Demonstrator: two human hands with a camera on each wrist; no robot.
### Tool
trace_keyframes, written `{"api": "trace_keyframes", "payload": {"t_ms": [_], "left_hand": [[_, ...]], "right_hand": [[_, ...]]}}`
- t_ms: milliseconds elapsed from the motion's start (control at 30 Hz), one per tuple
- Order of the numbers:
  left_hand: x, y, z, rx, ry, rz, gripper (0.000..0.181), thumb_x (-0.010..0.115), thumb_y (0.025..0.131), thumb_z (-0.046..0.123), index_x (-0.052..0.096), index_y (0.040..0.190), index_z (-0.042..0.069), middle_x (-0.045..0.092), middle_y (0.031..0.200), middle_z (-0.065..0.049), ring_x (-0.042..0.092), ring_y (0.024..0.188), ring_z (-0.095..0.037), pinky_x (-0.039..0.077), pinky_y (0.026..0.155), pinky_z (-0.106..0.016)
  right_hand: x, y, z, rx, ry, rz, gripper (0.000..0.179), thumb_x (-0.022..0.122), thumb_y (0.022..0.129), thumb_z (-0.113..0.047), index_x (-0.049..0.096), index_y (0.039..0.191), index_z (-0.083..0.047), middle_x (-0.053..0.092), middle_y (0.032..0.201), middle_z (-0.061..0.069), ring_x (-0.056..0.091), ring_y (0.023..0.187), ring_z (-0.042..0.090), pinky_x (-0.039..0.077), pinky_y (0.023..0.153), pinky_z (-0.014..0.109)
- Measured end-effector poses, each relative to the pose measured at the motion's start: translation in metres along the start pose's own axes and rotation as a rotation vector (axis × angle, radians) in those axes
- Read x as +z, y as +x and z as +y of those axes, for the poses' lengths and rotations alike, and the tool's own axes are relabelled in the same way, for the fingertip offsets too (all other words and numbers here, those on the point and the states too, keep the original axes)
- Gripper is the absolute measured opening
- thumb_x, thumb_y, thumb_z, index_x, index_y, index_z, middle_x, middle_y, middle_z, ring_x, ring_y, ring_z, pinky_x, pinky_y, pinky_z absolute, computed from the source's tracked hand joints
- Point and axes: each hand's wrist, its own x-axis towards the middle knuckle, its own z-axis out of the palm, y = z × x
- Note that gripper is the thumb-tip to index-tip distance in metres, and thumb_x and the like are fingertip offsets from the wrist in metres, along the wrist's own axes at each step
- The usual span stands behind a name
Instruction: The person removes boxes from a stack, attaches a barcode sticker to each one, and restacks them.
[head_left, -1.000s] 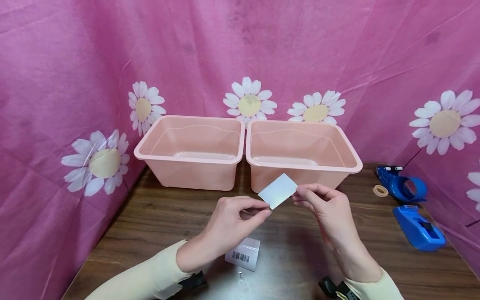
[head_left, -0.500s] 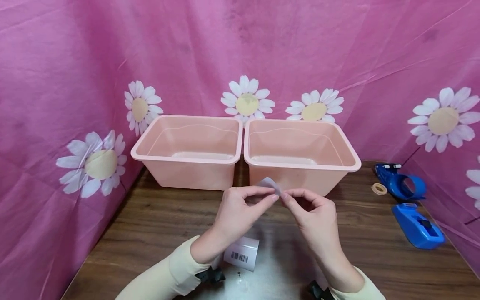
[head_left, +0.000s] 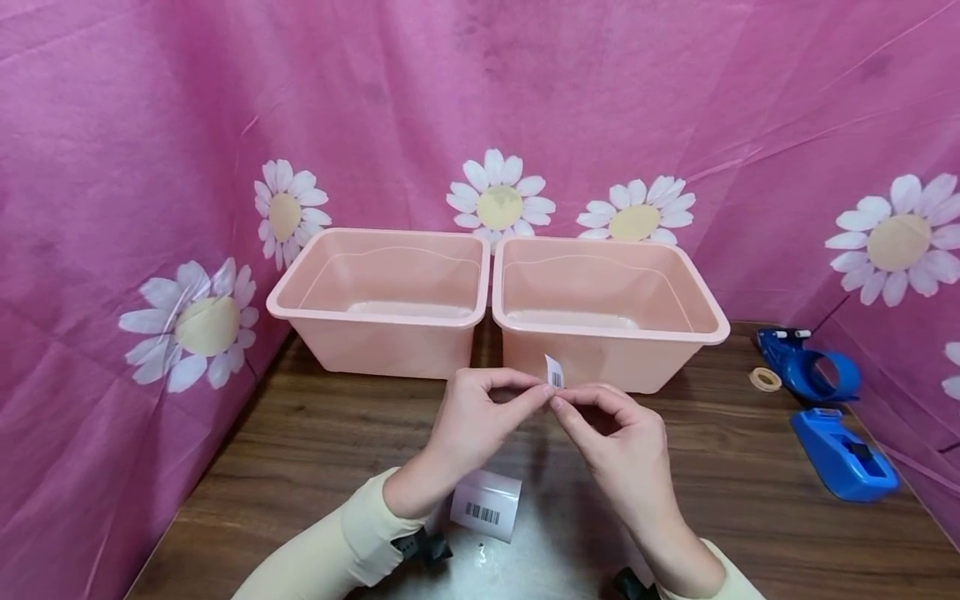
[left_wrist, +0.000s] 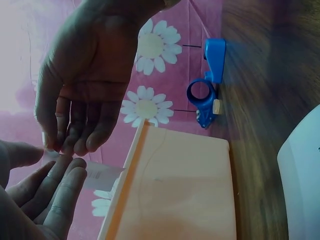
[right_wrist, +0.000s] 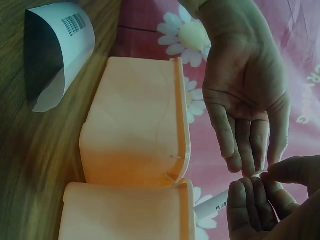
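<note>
My left hand point(head_left: 471, 421) and right hand point(head_left: 628, 454) meet in front of the right-hand bin, both pinching a small white barcode label point(head_left: 554, 372) at its lower edge. Part of the label stands up above the fingertips; in the right wrist view a barcode shows on the label point(right_wrist: 218, 204). Fingers cover the rest of it. Below the hands, a larger curled paper label point(head_left: 486, 505) with a barcode lies on the table, its ends lifted in the right wrist view.
Two pink bins, left point(head_left: 390, 350) and right point(head_left: 622, 362), stand side by side at the back. On the right are a blue tape dispenser point(head_left: 843, 458), another blue dispenser point(head_left: 813, 375) and a small tan tape roll point(head_left: 765, 380). A pink flowered cloth point(head_left: 420, 100) hangs behind.
The hands have come together from opposite corners of the label. The label has turned from lying flat-on, plain side showing, to standing narrow with its barcode showing.
</note>
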Motion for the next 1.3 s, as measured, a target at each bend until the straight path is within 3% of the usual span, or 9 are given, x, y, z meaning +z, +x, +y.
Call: {"api": "trace_keyframes", "payload": {"t_ms": [333,567,733,933,1167,1300], "left_hand": [[-0.001,0.001,0.000,-0.008,0.012,-0.008,0.011,0.087,0.097,0.018,0.091,0.104,0.010,0.088,0.096,-0.005,0.078,0.082,-0.003,0.063,0.073,-0.019],[-0.008,0.004,-0.002,0.013,0.000,-0.019,0.011,0.083,0.098,0.011,0.089,0.104,0.004,0.087,0.093,-0.013,0.074,0.079,-0.001,0.062,0.073,-0.018],[-0.015,0.005,-0.001,0.002,-0.037,-0.006,0.010,0.082,0.098,0.007,0.087,0.105,0.001,0.086,0.090,-0.017,0.078,0.078,-0.004,0.062,0.071,-0.019],[-0.023,0.002,0.003,-0.043,-0.070,0.017,0.010,0.082,0.098,0.005,0.087,0.104,0.000,0.086,0.091,-0.018,0.079,0.079,-0.005,0.063,0.074,-0.018],[-0.024,0.000,0.006,-0.014,-0.045,0.020,0.009,0.083,0.098,0.007,0.087,0.104,0.001,0.086,0.092,-0.017,0.077,0.078,-0.004,0.061,0.072,-0.018],[-0.022,0.001,0.005,0.004,-0.002,0.041,0.008,0.085,0.098,0.010,0.088,0.102,0.004,0.086,0.091,-0.017,0.075,0.077,-0.003,0.059,0.070,-0.017]], "right_hand": [[-0.002,-0.001,0.000,-0.017,-0.028,-0.001,0.009,0.090,0.095,-0.009,0.089,0.100,-0.017,0.085,0.103,-0.001,0.076,0.097,0.002,0.059,0.083,0.013],[-0.005,0.004,0.000,-0.020,-0.027,-0.007,0.013,0.092,0.094,-0.010,0.090,0.103,-0.019,0.086,0.104,-0.001,0.076,0.100,0.002,0.059,0.086,0.013],[-0.014,0.015,0.001,0.049,-0.013,0.044,0.010,0.091,0.097,-0.016,0.089,0.106,-0.016,0.086,0.100,-0.006,0.076,0.095,0.001,0.058,0.082,0.014],[-0.027,0.027,0.003,0.162,0.082,0.047,0.021,0.089,0.098,-0.018,0.085,0.114,-0.004,0.083,0.096,-0.015,0.075,0.087,0.004,0.061,0.077,0.017],[-0.030,0.030,0.004,0.264,0.281,0.007,0.015,0.089,0.097,-0.009,0.085,0.107,0.001,0.082,0.088,-0.004,0.079,0.080,0.014,0.067,0.078,0.024],[-0.029,0.029,0.004,0.279,0.274,0.006,0.016,0.089,0.097,-0.010,0.084,0.105,0.003,0.081,0.084,-0.004,0.078,0.078,0.015,0.066,0.076,0.025]]}}
